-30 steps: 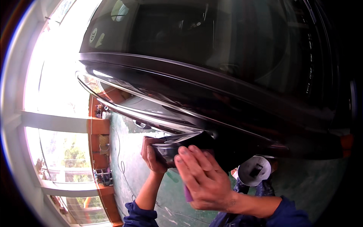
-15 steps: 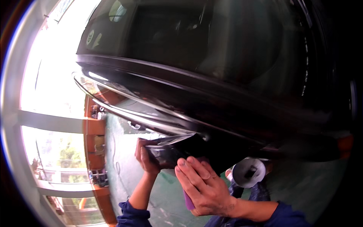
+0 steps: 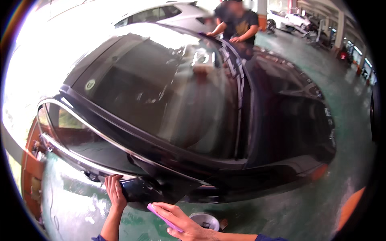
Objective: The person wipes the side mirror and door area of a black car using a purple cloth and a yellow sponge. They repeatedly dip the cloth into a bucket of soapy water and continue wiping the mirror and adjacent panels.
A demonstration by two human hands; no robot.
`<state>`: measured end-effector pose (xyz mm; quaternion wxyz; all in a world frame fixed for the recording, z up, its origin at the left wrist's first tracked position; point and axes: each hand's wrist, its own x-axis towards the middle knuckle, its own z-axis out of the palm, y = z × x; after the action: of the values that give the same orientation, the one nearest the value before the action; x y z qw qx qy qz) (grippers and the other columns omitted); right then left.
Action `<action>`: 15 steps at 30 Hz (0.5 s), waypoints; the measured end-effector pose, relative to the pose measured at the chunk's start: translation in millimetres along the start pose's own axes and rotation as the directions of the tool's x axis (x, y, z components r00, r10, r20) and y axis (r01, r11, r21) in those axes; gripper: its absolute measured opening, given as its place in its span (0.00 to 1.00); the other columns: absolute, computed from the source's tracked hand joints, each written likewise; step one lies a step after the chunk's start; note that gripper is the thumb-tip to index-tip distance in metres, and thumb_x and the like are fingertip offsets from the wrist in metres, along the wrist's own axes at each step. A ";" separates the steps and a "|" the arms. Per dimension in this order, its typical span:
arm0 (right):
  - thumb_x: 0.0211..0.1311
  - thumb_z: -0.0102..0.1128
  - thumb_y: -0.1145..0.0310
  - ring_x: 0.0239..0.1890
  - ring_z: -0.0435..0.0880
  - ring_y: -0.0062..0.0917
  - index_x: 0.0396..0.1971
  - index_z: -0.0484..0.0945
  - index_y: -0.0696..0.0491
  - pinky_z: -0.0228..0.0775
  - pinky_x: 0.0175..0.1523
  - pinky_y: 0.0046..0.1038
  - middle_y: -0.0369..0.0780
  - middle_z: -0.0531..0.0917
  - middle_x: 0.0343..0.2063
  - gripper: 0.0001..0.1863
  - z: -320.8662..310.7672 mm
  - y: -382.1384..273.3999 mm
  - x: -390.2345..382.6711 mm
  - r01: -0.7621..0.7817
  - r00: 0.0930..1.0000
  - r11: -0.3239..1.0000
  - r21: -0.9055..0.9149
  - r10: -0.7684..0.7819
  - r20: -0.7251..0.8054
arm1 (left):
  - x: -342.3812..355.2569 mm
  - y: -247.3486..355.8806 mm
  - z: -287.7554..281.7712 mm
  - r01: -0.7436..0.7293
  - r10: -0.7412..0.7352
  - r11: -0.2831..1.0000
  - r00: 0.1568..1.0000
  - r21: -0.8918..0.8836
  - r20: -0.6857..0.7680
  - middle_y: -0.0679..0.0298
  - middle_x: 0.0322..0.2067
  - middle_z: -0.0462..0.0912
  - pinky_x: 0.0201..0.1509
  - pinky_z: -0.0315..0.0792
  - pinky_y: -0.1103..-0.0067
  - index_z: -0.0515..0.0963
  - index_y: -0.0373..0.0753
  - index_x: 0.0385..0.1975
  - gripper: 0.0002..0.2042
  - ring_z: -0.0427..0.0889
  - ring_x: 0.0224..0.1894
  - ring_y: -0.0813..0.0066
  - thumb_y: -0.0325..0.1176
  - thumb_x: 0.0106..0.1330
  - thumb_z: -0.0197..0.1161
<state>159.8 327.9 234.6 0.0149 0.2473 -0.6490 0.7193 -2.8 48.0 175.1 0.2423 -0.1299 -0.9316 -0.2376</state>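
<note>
My left hand (image 3: pixel 114 190) grips the outer end of the black side mirror (image 3: pixel 136 193) on a glossy dark car (image 3: pixel 281 120). My right hand (image 3: pixel 177 221), at the lower middle, holds a flat purple pad (image 3: pixel 157 213) edge-up, just below and right of the mirror. The car's chrome-trimmed side window (image 3: pixel 84 136) and wide windscreen (image 3: pixel 152 92) lie beyond my hands. Partly hidden behind my right hand, a pale round bucket (image 3: pixel 205 221) stands on the floor.
Across the car, a person (image 3: pixel 237 28) in a dark T-shirt rests hands by the windscreen. A white car (image 3: pixel 161 14) stands behind them, more vehicles at the back right. An orange-brown ledge (image 3: pixel 32 172) runs along the left, on the green floor (image 3: pixel 80 205).
The view has swung up, showing the whole windscreen, bonnet and other person. My hands sit lower in the picture; the pad in my right hand has come away from the mirror and shows more fully.
</note>
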 end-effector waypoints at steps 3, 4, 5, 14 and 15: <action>0.64 0.49 0.82 0.76 0.62 0.32 0.76 0.64 0.57 0.59 0.76 0.32 0.45 0.64 0.71 0.37 10.8 11.5 -31.6 -0.221 0.975 0.944 0.244 0.217 0.041 | -20.4 53.8 -4.5 -0.159 0.152 0.982 0.985 -0.102 -0.077 0.48 0.61 0.77 0.74 0.57 0.53 0.73 0.32 0.62 0.22 0.68 0.67 0.46 0.37 0.72 0.57; 0.65 0.49 0.81 0.75 0.65 0.28 0.75 0.66 0.57 0.65 0.72 0.31 0.44 0.63 0.72 0.35 21.7 28.9 -41.7 -0.363 0.931 0.869 0.336 0.329 0.157 | -32.1 74.5 -20.8 -0.161 0.192 0.889 0.981 -0.429 0.031 0.48 0.62 0.75 0.73 0.59 0.54 0.73 0.31 0.63 0.23 0.68 0.67 0.48 0.38 0.72 0.59; 0.68 0.53 0.81 0.64 0.77 0.22 0.68 0.75 0.57 0.74 0.62 0.26 0.43 0.74 0.66 0.27 28.3 17.6 -39.0 -0.520 0.853 0.735 0.436 0.478 0.211 | -44.1 106.2 -55.3 -0.002 0.157 0.745 0.972 -0.667 0.172 0.51 0.56 0.81 0.63 0.69 0.64 0.77 0.31 0.59 0.21 0.77 0.58 0.60 0.37 0.71 0.65; 0.69 0.58 0.80 0.50 0.85 0.21 0.57 0.82 0.56 0.78 0.54 0.25 0.41 0.86 0.52 0.18 87.8 21.4 -39.0 -0.450 0.789 0.876 0.174 0.481 -0.383 | -51.9 89.6 -124.7 0.392 0.364 0.642 0.599 -0.658 0.713 0.63 0.32 0.87 0.38 0.79 0.77 0.83 0.33 0.51 0.13 0.82 0.34 0.82 0.36 0.75 0.69; 0.69 0.61 0.80 0.47 0.86 0.20 0.52 0.83 0.57 0.78 0.54 0.26 0.39 0.88 0.45 0.14 95.8 18.9 -38.2 -0.471 0.766 0.873 0.130 0.478 -0.430 | -53.4 81.9 -126.9 0.469 0.379 0.601 0.545 -0.647 0.748 0.66 0.31 0.86 0.37 0.78 0.78 0.82 0.33 0.50 0.14 0.80 0.33 0.84 0.37 0.76 0.68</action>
<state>219.1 246.2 206.1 -0.0197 -0.0971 -0.6637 0.7414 121.2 46.9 276.5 -0.3250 -0.2918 -0.7190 -0.5406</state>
